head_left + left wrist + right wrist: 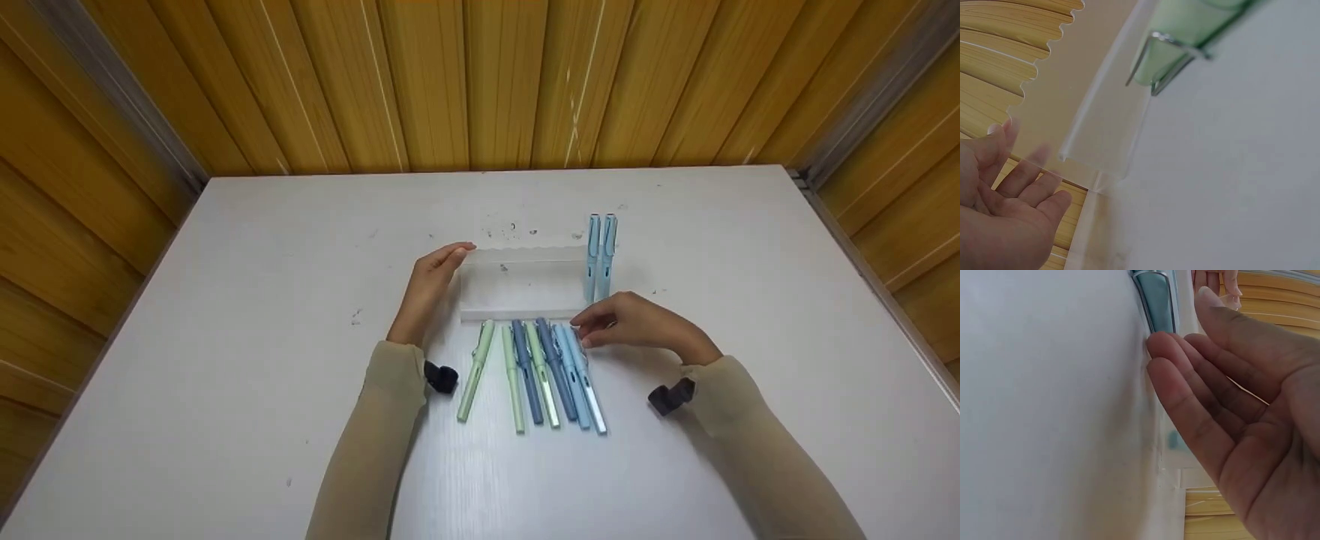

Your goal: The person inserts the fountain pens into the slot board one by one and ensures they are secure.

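A clear plastic pen stand (525, 283) with a scalloped top edge (1037, 67) is on the table. My left hand (433, 279) holds its upper left corner, thumb and fingers at the edge and some fingertips showing through the panel. Two light blue pens (593, 251) lean upright at the stand's right end. In front, several capped pens lie side by side in light green, grey-blue and light blue. My right hand (637, 326) is at the cap end of the rightmost light blue pen (586, 379), fingers loosely bent and thumb apart; in the right wrist view its fingertips overlap a blue cap (1157, 301).
One light green pen (475, 371) lies slightly apart on the left, close to my left wrist. The white table (262, 375) has small dark marks. Wood-patterned panels (495, 82) stand behind it and along both sides.
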The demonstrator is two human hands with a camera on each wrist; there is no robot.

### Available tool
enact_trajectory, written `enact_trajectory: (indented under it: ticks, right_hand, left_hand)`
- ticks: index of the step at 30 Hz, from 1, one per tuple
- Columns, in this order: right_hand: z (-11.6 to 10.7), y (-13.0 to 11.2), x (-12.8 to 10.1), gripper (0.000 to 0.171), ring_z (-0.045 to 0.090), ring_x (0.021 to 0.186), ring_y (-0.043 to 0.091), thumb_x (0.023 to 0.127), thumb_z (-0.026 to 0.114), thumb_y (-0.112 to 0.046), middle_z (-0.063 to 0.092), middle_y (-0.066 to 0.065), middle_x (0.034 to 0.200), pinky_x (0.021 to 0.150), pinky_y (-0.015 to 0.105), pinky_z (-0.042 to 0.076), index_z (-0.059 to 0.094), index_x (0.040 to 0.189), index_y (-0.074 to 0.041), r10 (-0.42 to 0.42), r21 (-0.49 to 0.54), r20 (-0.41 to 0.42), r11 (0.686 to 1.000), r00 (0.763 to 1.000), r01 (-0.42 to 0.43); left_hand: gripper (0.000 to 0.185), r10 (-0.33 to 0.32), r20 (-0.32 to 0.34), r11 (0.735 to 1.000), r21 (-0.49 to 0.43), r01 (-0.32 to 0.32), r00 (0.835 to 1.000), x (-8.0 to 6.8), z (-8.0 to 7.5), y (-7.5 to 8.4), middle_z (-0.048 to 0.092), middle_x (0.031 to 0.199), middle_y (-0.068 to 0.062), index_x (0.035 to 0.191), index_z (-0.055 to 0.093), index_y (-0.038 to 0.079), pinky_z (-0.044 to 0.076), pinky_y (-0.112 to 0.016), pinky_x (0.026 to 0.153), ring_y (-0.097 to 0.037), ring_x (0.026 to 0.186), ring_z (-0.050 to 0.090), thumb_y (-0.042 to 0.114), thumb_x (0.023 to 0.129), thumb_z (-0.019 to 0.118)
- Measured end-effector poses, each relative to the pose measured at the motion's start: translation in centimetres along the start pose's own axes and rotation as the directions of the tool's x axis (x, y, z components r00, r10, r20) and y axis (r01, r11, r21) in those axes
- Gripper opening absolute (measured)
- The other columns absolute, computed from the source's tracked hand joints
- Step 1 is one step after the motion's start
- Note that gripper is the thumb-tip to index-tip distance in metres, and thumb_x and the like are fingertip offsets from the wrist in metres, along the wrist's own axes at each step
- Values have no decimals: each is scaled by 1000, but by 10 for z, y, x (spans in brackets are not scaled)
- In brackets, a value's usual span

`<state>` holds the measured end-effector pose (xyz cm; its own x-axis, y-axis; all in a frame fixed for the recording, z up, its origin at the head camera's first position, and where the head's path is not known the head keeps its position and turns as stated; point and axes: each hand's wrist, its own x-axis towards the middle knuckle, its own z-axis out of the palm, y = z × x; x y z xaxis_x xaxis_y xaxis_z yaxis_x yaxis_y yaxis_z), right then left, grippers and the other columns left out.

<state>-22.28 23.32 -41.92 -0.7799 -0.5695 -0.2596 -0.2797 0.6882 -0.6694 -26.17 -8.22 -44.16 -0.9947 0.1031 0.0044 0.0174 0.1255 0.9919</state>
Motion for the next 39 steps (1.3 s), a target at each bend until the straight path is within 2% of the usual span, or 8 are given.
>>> enact_trajectory:
  ticks: [11, 23, 32, 39]
  right_hand:
    - [8, -4, 4, 38, 57, 78, 13, 82, 77, -21, 70, 2, 89, 70, 22, 48, 70, 115, -4, 48, 8, -37, 999, 998, -48]
    - [12, -9, 6, 37, 56, 74, 14, 80, 78, -19, 68, 2, 84, 68, 23, 47, 71, 114, -6, 121, 32, -54, 992, 991, -119]
    - [14, -11, 6, 33, 55, 74, 14, 81, 77, -19, 66, 2, 83, 68, 24, 47, 71, 110, -5, 94, 42, -61, 995, 994, -91]
    - [17, -12, 6, 33, 56, 76, 15, 80, 78, -20, 67, 3, 85, 71, 27, 48, 69, 108, -5, 109, 62, -72, 993, 991, -105]
  left_hand:
    - [38, -15, 17, 1000, -13, 15, 1000, -1, 0, 5, 55, 139, -5, 125, 64, 11, 32, -43, 114, -21, 136, 43, 36, 99, 53]
    - [36, -9, -7, 1000, 5, 9, 1000, 1, 1, 1, 59, 134, -2, 122, 66, 15, 34, -41, 112, -18, 132, 47, 38, 98, 54]
    - [38, 14, -18, 999, 35, -14, 1000, 3, 1, 0, 57, 138, -5, 124, 65, 11, 34, -42, 113, -22, 134, 46, 36, 98, 54]
    - [37, 23, -20, 999, 27, -22, 1000, 2, 2, 0, 57, 137, -5, 124, 65, 11, 35, -41, 112, -21, 134, 47, 35, 99, 53]
